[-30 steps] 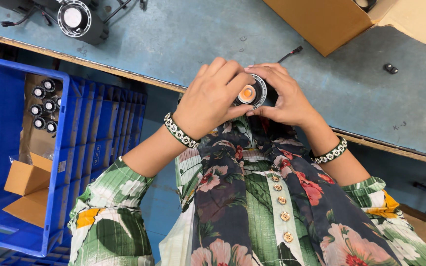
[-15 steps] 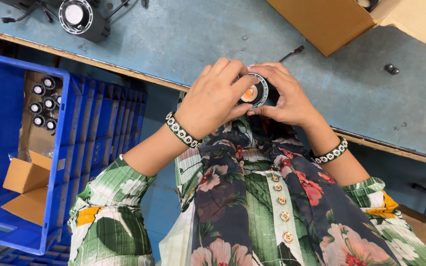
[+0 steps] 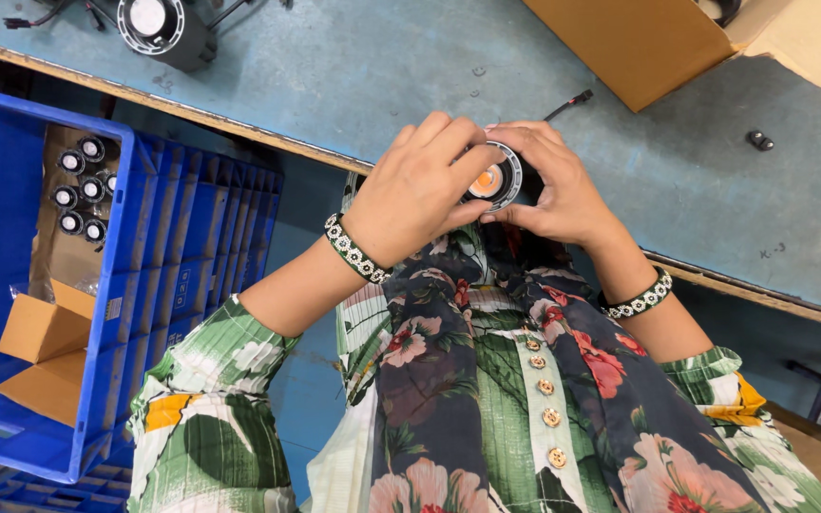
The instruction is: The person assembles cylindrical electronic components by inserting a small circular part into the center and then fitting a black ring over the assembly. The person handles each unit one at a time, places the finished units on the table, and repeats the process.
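both hands [image 3: 486, 190] hide most of the round lamp [image 3: 492, 180].

Assembly workshop, worn blue workbench [image 3: 353, 66], blue plastic crate [image 3: 159, 285] of small parts, cardboard boxes [image 3: 639, 43]
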